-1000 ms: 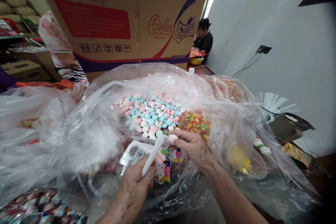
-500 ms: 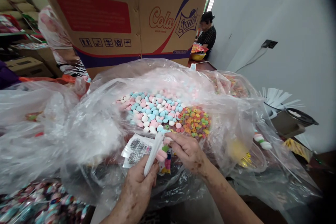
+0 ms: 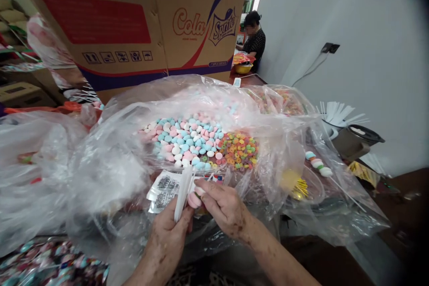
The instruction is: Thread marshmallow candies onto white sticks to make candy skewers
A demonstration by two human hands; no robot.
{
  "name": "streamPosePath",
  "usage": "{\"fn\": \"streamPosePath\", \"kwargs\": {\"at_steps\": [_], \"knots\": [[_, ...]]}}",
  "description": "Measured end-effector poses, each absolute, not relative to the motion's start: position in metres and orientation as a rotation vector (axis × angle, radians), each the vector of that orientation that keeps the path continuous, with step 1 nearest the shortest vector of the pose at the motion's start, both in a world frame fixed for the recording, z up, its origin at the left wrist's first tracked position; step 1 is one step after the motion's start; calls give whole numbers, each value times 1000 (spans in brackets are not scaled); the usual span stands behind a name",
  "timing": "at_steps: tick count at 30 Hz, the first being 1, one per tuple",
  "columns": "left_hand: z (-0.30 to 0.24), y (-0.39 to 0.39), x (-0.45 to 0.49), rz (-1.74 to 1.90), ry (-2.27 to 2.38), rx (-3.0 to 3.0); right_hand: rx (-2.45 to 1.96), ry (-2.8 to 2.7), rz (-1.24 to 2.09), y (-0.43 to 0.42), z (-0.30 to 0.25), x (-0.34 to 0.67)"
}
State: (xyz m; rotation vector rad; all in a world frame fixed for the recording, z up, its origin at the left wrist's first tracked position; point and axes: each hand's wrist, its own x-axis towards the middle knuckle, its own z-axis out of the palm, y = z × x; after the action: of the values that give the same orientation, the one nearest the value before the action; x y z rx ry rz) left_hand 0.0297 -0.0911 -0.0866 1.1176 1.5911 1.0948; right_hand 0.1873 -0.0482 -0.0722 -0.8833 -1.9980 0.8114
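Note:
My left hand (image 3: 167, 234) is closed around a bundle of white sticks (image 3: 183, 192) that points up and away. Beside the sticks, pink candies (image 3: 194, 199) with a green ring between them sit at my fingers. My right hand (image 3: 228, 208) pinches at these candies from the right; its fingertips partly hide them. Printed clear wrappers (image 3: 164, 187) lie under and left of the sticks. Just beyond are a pile of pink, blue and white round candies (image 3: 187, 140) and a heap of small colourful ring candies (image 3: 238, 149).
Crumpled clear plastic (image 3: 110, 178) spreads around the candies. A large carton (image 3: 124, 22) stands behind. At right lie a finished-looking candy skewer (image 3: 318, 164), yellow twist ties (image 3: 299, 188) and a cup of white sticks (image 3: 335, 114). Wrapped candies (image 3: 53, 261) fill the lower left. A person (image 3: 254, 40) sits behind.
The view has shifted, so the scene sits further left. My right fingers have closed in on the pink candies beside the sticks. My left hand still grips the bundle.

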Motion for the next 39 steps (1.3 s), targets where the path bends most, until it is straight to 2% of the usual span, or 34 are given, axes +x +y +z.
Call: {"fn": "streamPosePath", "kwargs": {"at_steps": [3,9,13,21,30,39], "knots": [[-75,-86,30,1068,1543,1055,-1005,-1947,763,-36,-67,209],[-59,-75,28,1064,1537,917,-1763,-2050,3,4,-84,258],[-66,-71,24,1015,1505,933,-1844,-2206,-188,12,-99,260],[-66,-72,24,1049,1502,877,-1619,-2402,-147,12,-98,258],[-76,-69,19,1010,1471,952,-1435,-2289,448,14,-84,269],[-71,-68,17,970,1441,1009,-1708,-2395,146,11,-85,271]]}}
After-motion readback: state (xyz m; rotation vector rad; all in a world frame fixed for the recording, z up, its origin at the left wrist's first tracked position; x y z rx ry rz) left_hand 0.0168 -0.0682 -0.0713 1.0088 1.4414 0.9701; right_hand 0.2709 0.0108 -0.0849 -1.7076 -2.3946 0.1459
